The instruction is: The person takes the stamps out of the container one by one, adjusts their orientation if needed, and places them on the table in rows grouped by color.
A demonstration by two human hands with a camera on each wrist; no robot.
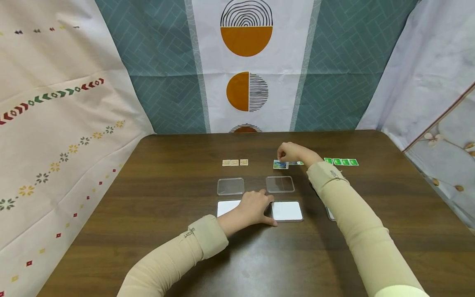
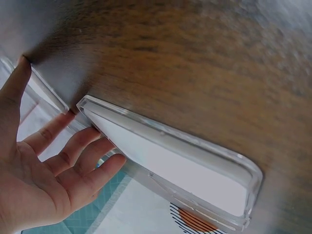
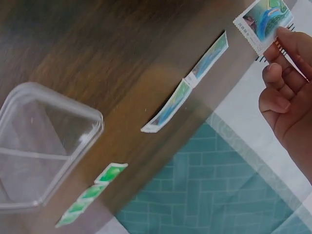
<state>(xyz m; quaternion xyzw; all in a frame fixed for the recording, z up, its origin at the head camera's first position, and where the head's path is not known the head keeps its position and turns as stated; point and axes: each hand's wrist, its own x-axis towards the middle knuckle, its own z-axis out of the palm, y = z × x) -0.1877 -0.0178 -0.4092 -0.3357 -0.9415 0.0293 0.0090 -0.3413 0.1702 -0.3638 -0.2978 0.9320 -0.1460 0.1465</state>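
Note:
A blue-green picture stamp [image 3: 265,22] with perforated edges is pinched between thumb and finger of my right hand [image 1: 291,152], at the far side of the table. Beside it in the right wrist view, two similar stamps [image 3: 168,105] lie end to end. My left hand [image 1: 254,207] is spread between two clear plastic cases with white inserts. Its thumb is at the near left corner of the right case [image 1: 287,211]. Its other fingers lie along the left case [image 2: 165,156], partly hidden by the hand in the head view.
Two clear lids or trays, left [image 1: 230,186] and right [image 1: 280,184], lie behind the white cases. Three beige stamps [image 1: 234,162] are at the back left, several green stamps [image 1: 341,161] at the back right. Another case [image 1: 330,213] is mostly hidden under my right sleeve.

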